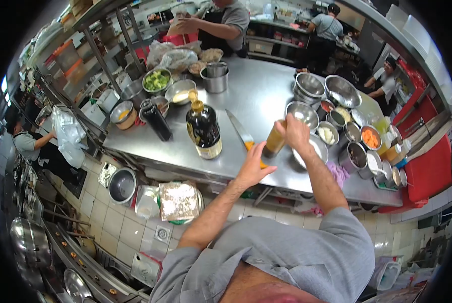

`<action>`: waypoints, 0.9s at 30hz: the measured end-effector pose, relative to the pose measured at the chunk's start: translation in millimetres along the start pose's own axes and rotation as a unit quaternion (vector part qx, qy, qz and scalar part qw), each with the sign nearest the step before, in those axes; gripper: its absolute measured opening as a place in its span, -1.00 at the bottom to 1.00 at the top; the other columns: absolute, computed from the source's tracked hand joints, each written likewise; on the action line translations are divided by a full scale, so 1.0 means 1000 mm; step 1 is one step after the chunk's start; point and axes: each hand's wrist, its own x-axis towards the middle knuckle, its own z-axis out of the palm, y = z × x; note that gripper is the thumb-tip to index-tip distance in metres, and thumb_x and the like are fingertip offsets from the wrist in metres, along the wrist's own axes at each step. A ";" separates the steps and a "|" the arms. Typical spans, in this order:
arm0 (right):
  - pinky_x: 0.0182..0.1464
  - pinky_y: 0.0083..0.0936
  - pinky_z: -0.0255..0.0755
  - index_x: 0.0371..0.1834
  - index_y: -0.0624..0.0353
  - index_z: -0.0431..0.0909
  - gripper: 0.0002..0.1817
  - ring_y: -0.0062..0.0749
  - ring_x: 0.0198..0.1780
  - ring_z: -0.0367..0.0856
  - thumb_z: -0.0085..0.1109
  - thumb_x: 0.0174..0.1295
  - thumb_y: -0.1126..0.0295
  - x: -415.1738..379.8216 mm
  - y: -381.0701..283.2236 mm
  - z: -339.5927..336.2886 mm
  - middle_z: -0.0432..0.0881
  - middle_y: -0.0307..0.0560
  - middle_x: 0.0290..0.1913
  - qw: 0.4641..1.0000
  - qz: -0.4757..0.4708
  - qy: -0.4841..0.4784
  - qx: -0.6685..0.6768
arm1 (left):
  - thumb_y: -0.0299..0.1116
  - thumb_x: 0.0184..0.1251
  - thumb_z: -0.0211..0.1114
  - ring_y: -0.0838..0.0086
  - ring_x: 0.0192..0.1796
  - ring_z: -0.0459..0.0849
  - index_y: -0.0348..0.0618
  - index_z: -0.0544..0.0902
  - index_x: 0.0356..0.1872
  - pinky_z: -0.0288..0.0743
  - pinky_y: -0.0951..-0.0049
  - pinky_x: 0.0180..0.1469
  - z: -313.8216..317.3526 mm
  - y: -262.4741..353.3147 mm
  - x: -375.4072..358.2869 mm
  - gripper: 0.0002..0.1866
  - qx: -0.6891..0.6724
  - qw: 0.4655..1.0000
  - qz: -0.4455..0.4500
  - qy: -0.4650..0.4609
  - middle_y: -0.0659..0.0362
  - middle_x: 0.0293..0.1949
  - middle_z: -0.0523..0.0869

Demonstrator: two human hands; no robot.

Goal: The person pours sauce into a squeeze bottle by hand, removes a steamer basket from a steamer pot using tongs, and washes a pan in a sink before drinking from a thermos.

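My right hand (295, 132) is closed around the upper part of a tall amber-brown bottle (275, 143) standing at the steel table's front half. My left hand (253, 166) has thumb and fingers apart, palm over the orange handle of a large knife (240, 126). The knife's blade points away from me, toward the table's middle. To the left of the knife stands a big dark sauce bottle (204, 132) with a yellow cap and pale label. A slimmer black bottle (156, 121) leans in view farther left. Behind my right wrist lies a round pale dish (314, 150).
Steel bowls, including a large bowl (342, 91), and several ingredient tins crowd the right side of the steel table (259, 86). A bowl of green vegetables (156, 81) and a steel pot (215, 80) stand at the back left. A co-worker (226, 25) works across the table.
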 end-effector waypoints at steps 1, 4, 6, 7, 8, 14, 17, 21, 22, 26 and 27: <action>-0.44 -0.16 0.44 -0.45 0.21 0.46 -0.58 0.00 -0.45 0.59 0.13 0.08 0.00 -0.002 0.005 0.002 0.59 0.09 -0.52 1.000 -0.013 0.012 0.011 | -0.15 -0.08 0.46 0.12 0.28 0.22 -0.26 0.08 0.29 0.13 0.24 0.31 0.011 0.000 0.015 -0.05 0.011 1.000 0.001 0.021 -0.09 0.23 0.24; -0.48 -0.14 0.42 -0.50 0.19 0.43 -0.60 0.00 -0.48 0.58 0.14 0.07 0.02 -0.004 0.012 0.006 0.58 0.07 -0.54 0.998 -0.043 0.034 0.018 | -0.07 -0.24 0.53 0.12 0.28 0.24 -0.25 0.03 0.31 0.16 0.24 0.29 0.041 -0.002 0.059 0.10 0.045 0.995 0.019 0.083 -0.07 0.23 0.26; -0.45 -0.14 0.42 -0.48 0.19 0.44 -0.60 0.01 -0.48 0.58 0.12 0.07 0.01 -0.003 0.011 0.002 0.58 0.08 -0.53 0.998 -0.050 0.024 0.026 | -0.08 -0.31 0.56 0.13 0.26 0.29 -0.24 0.06 0.29 0.19 0.21 0.26 0.054 0.000 0.079 0.12 0.042 0.992 -0.014 0.117 -0.05 0.19 0.32; -0.43 -0.14 0.42 -0.47 0.18 0.45 -0.59 0.01 -0.48 0.57 0.11 0.08 0.00 -0.002 0.014 0.000 0.57 0.10 -0.52 0.998 -0.051 0.005 0.033 | -0.12 -0.34 0.58 0.15 0.20 0.38 -0.20 0.13 0.24 0.28 0.21 0.20 0.061 -0.004 0.086 0.06 0.053 0.989 -0.012 0.136 -0.02 0.15 0.38; -0.43 -0.14 0.42 -0.47 0.18 0.45 -0.59 0.01 -0.48 0.57 0.11 0.08 0.00 0.000 0.018 -0.002 0.57 0.10 -0.52 0.998 -0.056 0.008 0.034 | -0.12 -0.34 0.58 0.15 0.20 0.38 -0.20 0.13 0.24 0.28 0.21 0.20 0.066 -0.005 0.091 0.06 0.056 0.988 -0.011 0.142 -0.02 0.15 0.38; -0.49 -0.23 0.41 -0.51 0.15 0.42 -0.63 -0.07 -0.54 0.55 0.15 0.04 0.04 0.011 0.040 -0.031 0.57 -0.03 -0.57 0.984 -0.138 0.033 0.111 | -0.26 -0.34 0.56 0.19 0.07 0.51 -0.16 0.22 0.14 0.43 0.28 0.07 0.053 0.033 0.104 -0.08 -0.059 0.994 -0.040 0.083 0.01 0.02 0.49; -0.43 -0.27 0.42 -0.41 0.16 0.48 -0.67 -0.12 -0.47 0.56 0.15 0.04 0.09 0.016 0.038 -0.065 0.58 -0.06 -0.47 0.965 -0.197 -0.041 0.170 | -0.31 -0.29 0.48 0.18 0.03 0.54 -0.18 0.23 0.13 0.45 0.30 0.05 0.030 0.060 0.099 -0.15 -0.068 0.995 -0.030 0.059 -0.01 -0.03 0.53; -0.12 -0.31 0.42 -0.03 0.16 0.44 -0.56 -0.14 -0.13 0.54 0.13 0.05 0.16 0.024 0.029 -0.085 0.54 0.01 -0.13 0.896 -0.299 -0.196 0.262 | -0.31 -0.27 0.45 0.17 0.03 0.55 -0.20 0.21 0.15 0.44 0.31 0.06 0.005 0.058 0.073 -0.15 -0.087 0.993 -0.073 0.021 -0.02 -0.04 0.53; 0.01 -0.31 0.38 0.08 0.15 0.39 -0.48 -0.12 -0.02 0.51 0.14 0.05 0.18 0.024 0.025 -0.088 0.52 0.02 -0.04 0.853 -0.352 -0.210 0.321 | -0.31 -0.27 0.45 0.17 0.03 0.55 -0.20 0.21 0.15 0.44 0.31 0.06 0.000 0.053 0.066 -0.15 -0.086 0.993 -0.080 0.017 -0.02 -0.04 0.53; 0.08 -0.26 0.33 0.24 0.09 0.27 -0.32 -0.11 0.11 0.42 0.17 0.05 0.06 0.018 -0.010 -0.103 0.40 0.03 0.13 0.891 -0.338 -0.208 0.218 | -0.36 -0.30 0.50 0.30 0.04 0.54 -0.23 0.23 0.15 0.42 0.34 0.08 -0.015 0.042 0.037 -0.13 -0.076 0.994 -0.053 0.053 0.02 -0.04 0.53; -0.02 -0.25 0.38 0.13 0.13 0.37 -0.37 -0.10 0.01 0.49 0.15 0.04 -0.02 0.020 -0.023 -0.107 0.48 0.10 0.02 0.900 -0.299 -0.262 0.177 | -0.36 -0.30 0.51 0.30 0.04 0.54 -0.23 0.22 0.15 0.41 0.34 0.09 -0.019 0.041 0.031 -0.13 -0.047 0.994 -0.079 0.066 0.02 -0.04 0.53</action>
